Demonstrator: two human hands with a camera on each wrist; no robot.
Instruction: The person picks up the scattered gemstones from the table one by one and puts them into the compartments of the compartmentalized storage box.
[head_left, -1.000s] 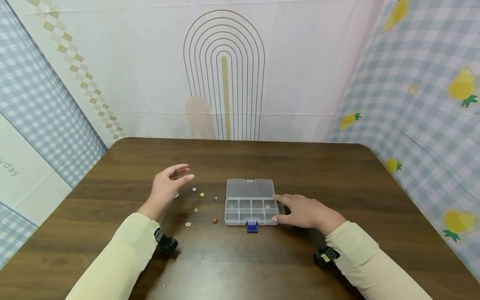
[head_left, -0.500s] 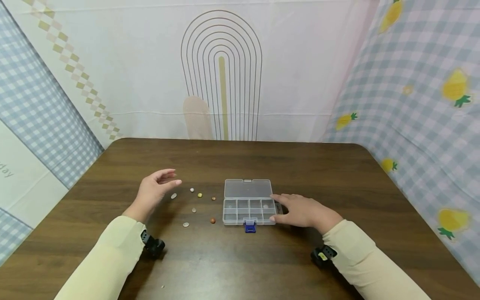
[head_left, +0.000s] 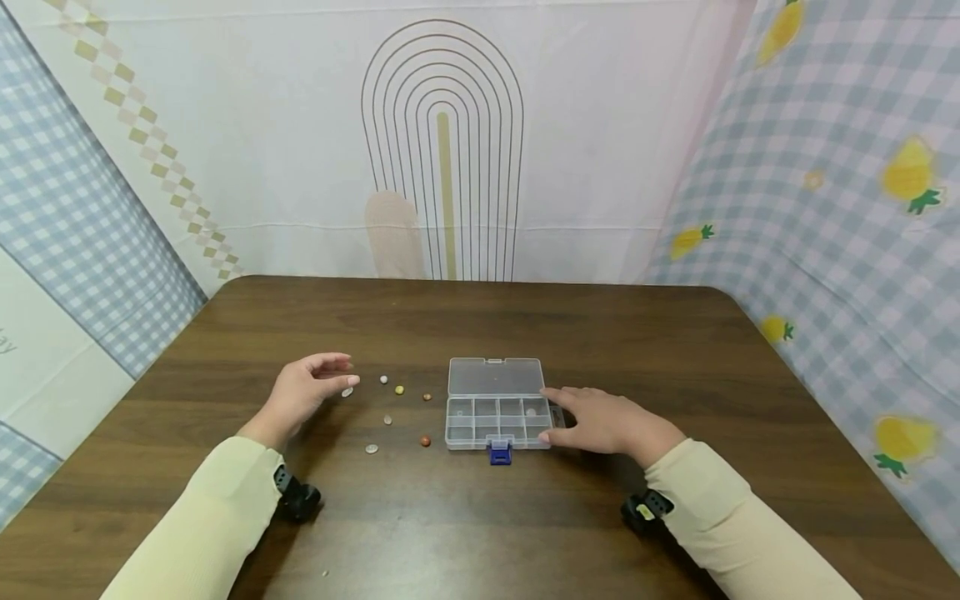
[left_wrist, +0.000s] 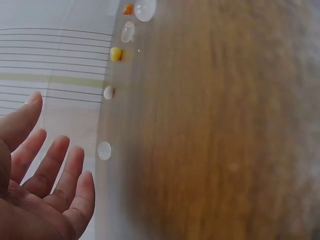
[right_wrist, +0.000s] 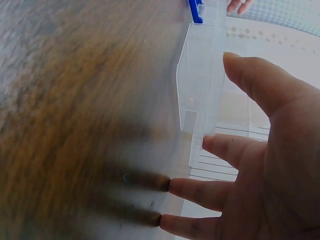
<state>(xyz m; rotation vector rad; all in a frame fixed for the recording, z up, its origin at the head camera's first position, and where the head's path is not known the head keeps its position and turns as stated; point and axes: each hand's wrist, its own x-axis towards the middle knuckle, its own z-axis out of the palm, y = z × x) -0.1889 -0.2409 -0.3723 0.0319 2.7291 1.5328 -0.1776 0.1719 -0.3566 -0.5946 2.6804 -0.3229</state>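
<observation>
My left hand (head_left: 303, 393) hovers at the left of the table, fingers loosely bent and holding nothing. Its thumb tip overlaps a whitish oval stone (head_left: 347, 393) in the head view. In the left wrist view, the same hand's spread fingers (left_wrist: 52, 170) point toward a row of small stones. My right hand (head_left: 603, 421) rests at the right side of a clear plastic compartment box (head_left: 498, 446), thumb and index fingertip at its edge. The box's lid (head_left: 497, 377) lies folded back, and its blue latch (head_left: 500, 456) hangs in front. A small pale piece (head_left: 531, 412) sits in a back-right compartment.
Between hand and box lie a white stone (head_left: 383, 379), a yellow stone (head_left: 399, 390), a brown one (head_left: 427, 397), a clear one (head_left: 387, 421), a reddish-brown one (head_left: 425, 441) and a flat white one (head_left: 372, 449). A tiny speck (head_left: 326, 573) lies near the front of the wooden table (head_left: 600, 333).
My left hand has moved left, away from the white and yellow stones, then dipped slightly by the whitish oval stone. The right hand and the box stay as they were.
</observation>
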